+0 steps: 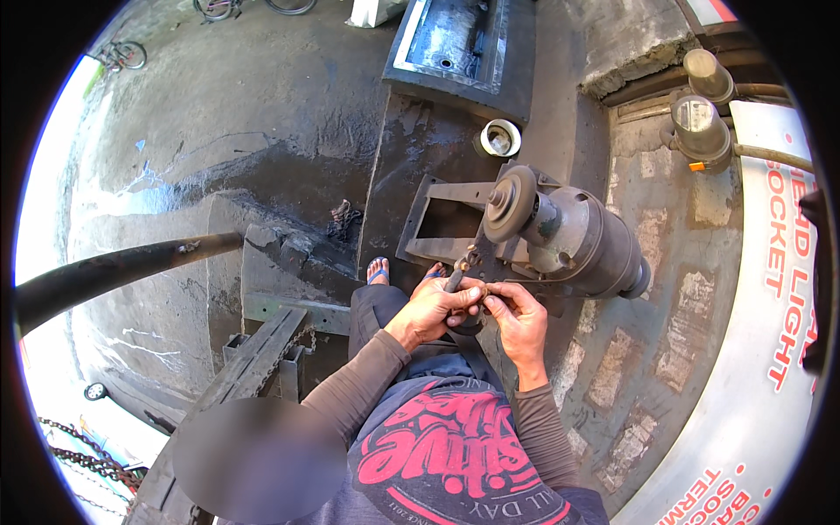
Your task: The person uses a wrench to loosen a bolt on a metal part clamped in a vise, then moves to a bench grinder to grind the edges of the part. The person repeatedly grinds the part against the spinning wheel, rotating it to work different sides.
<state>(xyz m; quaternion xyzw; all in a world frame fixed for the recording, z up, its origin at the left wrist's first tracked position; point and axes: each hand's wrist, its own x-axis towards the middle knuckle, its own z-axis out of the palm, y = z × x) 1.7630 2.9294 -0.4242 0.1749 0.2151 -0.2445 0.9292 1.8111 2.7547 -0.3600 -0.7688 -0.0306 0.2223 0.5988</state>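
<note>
Both my hands are together in front of my body, just below a bench grinder. My left hand is closed around a slim dark part with a brass-coloured bit at its upper end. The part points up toward the grinder's wheel, apart from it. My right hand pinches a small brownish piece between thumb and fingertips, against the left hand's fingers. Its kind is too small to make out. The grinder's grey motor lies to the right of the wheel.
A white bucket stands beyond the grinder, near a metal trough. A dark pipe reaches in from the left. A metal beam with chain lies at lower left. Meters and a printed banner line the right.
</note>
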